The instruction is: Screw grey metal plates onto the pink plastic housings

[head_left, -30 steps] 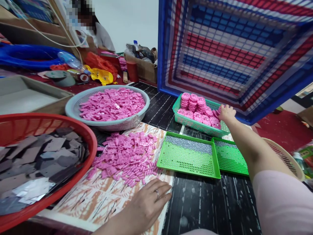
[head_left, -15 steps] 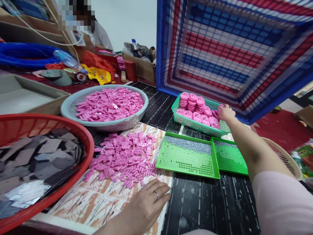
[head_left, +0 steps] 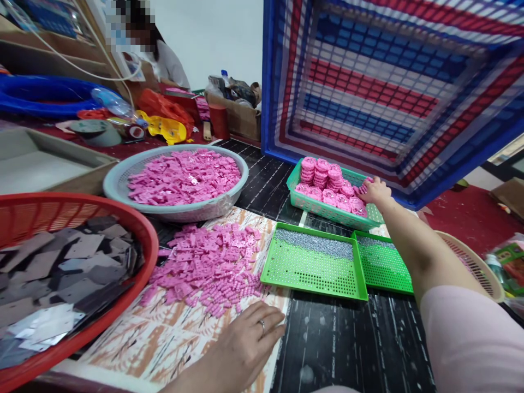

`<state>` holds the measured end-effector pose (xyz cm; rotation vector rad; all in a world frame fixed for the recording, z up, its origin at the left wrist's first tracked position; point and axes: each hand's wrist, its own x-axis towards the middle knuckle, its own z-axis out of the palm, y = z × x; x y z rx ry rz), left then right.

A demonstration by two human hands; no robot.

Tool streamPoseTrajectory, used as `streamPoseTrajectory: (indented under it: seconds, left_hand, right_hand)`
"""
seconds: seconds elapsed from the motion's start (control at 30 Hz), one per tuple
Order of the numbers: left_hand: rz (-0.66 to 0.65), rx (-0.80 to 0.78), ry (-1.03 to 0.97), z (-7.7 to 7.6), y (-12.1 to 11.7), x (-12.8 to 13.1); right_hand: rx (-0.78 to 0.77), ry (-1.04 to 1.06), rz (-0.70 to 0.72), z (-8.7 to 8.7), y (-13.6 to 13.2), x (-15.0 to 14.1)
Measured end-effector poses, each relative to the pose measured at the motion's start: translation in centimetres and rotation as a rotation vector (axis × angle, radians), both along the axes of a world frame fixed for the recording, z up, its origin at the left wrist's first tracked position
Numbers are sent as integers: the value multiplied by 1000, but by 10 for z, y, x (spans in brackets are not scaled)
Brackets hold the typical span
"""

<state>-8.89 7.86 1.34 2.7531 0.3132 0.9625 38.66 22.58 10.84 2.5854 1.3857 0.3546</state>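
Note:
My right hand (head_left: 377,191) reaches into the right end of a teal plastic basket (head_left: 315,207). Its fingers are closed on a pink round piece (head_left: 363,187) beside the others, and part of that piece is hidden by the fingers. Several stacks of pink round pieces (head_left: 327,177) fill the left and middle of this basket. My left hand (head_left: 256,338), with a ring on one finger, lies palm down on the patterned board (head_left: 151,338), fingers stretched out and nothing in it. Just beyond it spreads a loose heap of small pink plastic parts (head_left: 213,262).
Two green perforated trays (head_left: 315,267) with small metal pieces stand between my arms. A grey-blue basin (head_left: 110,185) of pink parts and a red basket (head_left: 149,245) of flat grey plates are at left. A large striped crate (head_left: 268,109) leans behind. A person (head_left: 170,65) sits at the back.
Hardly anything differs. The view has shifted very slightly, and my right hand stays at the right end of the teal basket with small finger movement. My left hand rests in the same place.

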Motion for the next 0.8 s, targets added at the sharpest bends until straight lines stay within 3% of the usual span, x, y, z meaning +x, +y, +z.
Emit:
streamPoseTrajectory:
  seconds: [0.47, 0.8]
  left_hand:
    - [4, -3, -11, 2, -1, 1]
    - [-4, -40, 7, 2, 1, 1]
  right_hand:
    - [28, -87, 12, -8, 2, -10]
    - [162, 13, -24, 5, -7, -13]
